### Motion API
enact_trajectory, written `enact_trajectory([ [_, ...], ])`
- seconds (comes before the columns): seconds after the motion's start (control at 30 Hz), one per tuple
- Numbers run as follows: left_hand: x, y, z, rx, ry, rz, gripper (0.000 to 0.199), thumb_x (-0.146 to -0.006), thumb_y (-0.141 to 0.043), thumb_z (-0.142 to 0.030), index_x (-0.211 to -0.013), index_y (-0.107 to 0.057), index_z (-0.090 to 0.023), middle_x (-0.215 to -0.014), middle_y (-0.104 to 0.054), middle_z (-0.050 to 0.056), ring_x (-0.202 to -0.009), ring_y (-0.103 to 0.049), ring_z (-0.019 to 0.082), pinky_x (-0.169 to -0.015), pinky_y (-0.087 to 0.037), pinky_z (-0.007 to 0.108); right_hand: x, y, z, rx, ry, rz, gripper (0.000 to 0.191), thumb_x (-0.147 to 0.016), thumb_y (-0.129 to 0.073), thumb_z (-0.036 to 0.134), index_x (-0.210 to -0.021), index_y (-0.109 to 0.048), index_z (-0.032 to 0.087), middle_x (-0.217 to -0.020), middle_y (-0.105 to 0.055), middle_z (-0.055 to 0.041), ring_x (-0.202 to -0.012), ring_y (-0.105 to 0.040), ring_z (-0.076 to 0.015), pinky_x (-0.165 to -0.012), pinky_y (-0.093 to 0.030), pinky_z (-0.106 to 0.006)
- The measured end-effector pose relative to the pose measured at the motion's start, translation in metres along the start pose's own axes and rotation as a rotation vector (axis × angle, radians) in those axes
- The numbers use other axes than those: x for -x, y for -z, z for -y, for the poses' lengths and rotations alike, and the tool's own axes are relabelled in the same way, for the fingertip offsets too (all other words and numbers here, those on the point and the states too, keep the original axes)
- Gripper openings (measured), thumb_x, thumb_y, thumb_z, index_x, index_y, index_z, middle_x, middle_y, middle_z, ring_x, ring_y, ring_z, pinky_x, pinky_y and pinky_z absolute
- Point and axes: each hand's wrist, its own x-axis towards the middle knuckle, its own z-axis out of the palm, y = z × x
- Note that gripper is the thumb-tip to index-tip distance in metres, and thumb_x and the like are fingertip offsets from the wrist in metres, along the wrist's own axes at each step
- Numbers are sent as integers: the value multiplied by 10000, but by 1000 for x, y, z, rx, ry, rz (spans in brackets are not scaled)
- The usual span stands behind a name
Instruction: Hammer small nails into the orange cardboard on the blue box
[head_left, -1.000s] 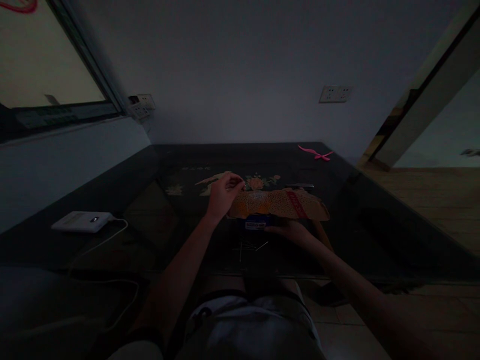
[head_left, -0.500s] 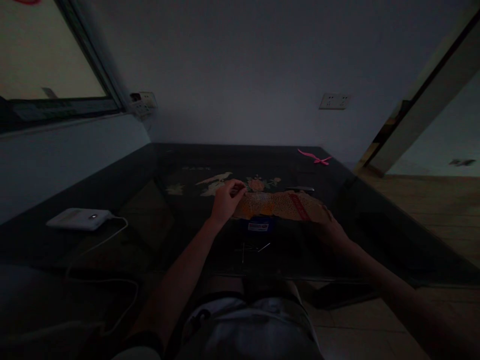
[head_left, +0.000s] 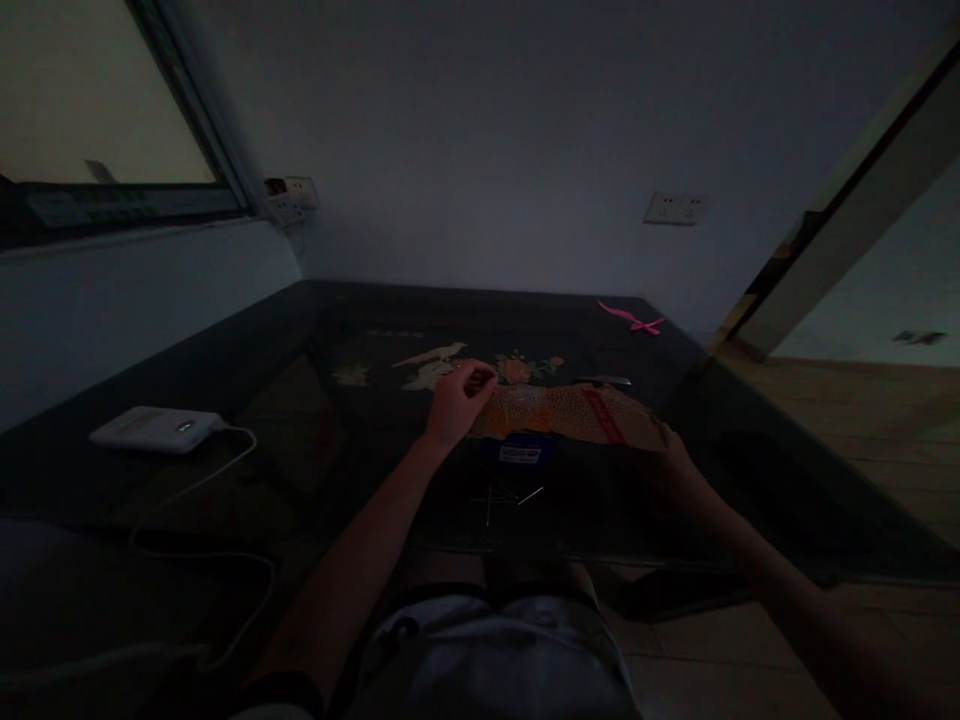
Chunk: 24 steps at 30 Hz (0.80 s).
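Observation:
A brown cardboard strip [head_left: 559,412] with a speckled face, an orange patch and a red band stretches between my hands above the dark table. My left hand [head_left: 459,400] is closed at its left end, thumb and fingertips pinched together at the edge. At the other end, my right hand [head_left: 673,455] grips the cardboard, its fingers dim and partly hidden. Just below the strip is a blue box [head_left: 521,450] with a white label, its top covered by the cardboard. Several thin, shiny sticks [head_left: 529,496] lie nearer to me.
A thin knife-like object [head_left: 611,380] lies behind the cardboard, and a pink ribbon [head_left: 634,322] rests at the far right. At left, a white power bank [head_left: 157,430] trails a white cable [head_left: 217,478]. Bird and flower pictures decorate the tabletop [head_left: 360,320]; a wall stands behind.
The view has shifted slightly. Both hands stay at the ends of the cardboard, whose right end now shows a little more beside my right hand.

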Motion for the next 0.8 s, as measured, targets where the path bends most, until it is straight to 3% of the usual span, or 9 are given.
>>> enact_trajectory([
  [0.17,1,0,2,-21,-7,1,102,-792,-561,-238,-861,-591,-169,-784,-650,32,-711,-634,130,-668,-509,249,2,34,16,-137,-110,-4,373,-786,-503,284,-1123,-565,135,-1086,-592,-172,-950,-600,-285,-808,-502,-427],
  [0.27,1,-1,2,-37,-8,6,100,-791,-561,-240,-851,-590,-167,-788,-648,34,-709,-629,129,-662,-504,246,3,65,42,-219,-171,-40,426,-873,-410,294,-1287,-440,198,-1136,-592,-128,-1019,-591,-243,-843,-499,-395],
  [0.33,1,-1,3,-40,-2,14,92,-791,-558,-237,-842,-587,-165,-794,-647,36,-715,-628,129,-662,-503,244,3,81,64,-297,-247,-110,429,-878,-440,346,-1295,-439,246,-1138,-585,-106,-1039,-576,-245,-821,-509,-394],
  [0.37,1,-2,3,-40,-1,17,91,-792,-556,-236,-841,-585,-165,-798,-647,36,-721,-628,130,-664,-502,245,2,85,75,-303,-206,-112,431,-873,-456,364,-1289,-452,252,-1179,-554,-113,-1079,-548,-253,-833,-503,-398],
  [0.53,1,-1,2,-71,-3,20,94,-790,-560,-245,-841,-579,-168,-790,-647,29,-712,-627,130,-665,-498,250,-3,74,101,-133,95,-45,458,-824,-559,374,-1268,-497,280,-1323,-431,-109,-1210,-404,-287,-984,-379,-485],
  [0.8,-1,2,4,-58,-6,41,79,-787,-558,-232,-834,-580,-172,-790,-641,31,-721,-628,134,-681,-507,263,-6,56,94,-139,114,-50,391,-858,-507,268,-1247,-529,310,-1260,-489,-85,-1149,-460,-262,-946,-426,-458],
])
